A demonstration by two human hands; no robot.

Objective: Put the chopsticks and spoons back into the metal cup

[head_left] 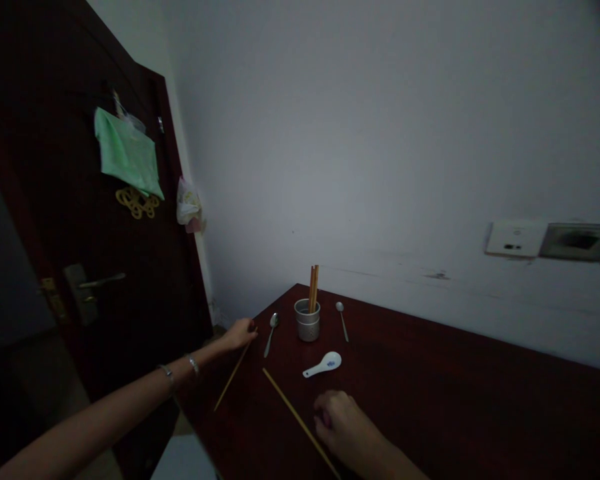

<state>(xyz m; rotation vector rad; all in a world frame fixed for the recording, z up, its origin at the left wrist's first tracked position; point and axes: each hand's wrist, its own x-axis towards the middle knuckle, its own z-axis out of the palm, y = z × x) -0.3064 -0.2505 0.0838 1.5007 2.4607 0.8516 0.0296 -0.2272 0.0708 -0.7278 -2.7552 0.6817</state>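
My left hand (241, 333) is closed in a pinch on the upper end of a light wooden chopstick (233, 375), which slants down toward the table's left edge. My right hand (344, 427) is curled closed low over the table, just right of a second chopstick (297, 417) lying diagonally; nothing shows in its fingers. Between and beyond the hands stands a grey metal cup (308, 327) with several brown chopsticks (313, 290) upright in it. A metal spoon (271, 335) lies left of the cup, another long-handled spoon (343, 323) right of it. A white ceramic spoon (324, 364) lies in front.
The dark red table (430, 387) meets a pale wall (360, 147) at the back. Left is a dark door (80, 200) with a handle (103, 281) and a hanging green cloth (127, 152). Sockets (515, 239) are on the wall at right. A pale surface (184, 459) shows below the table's left edge.
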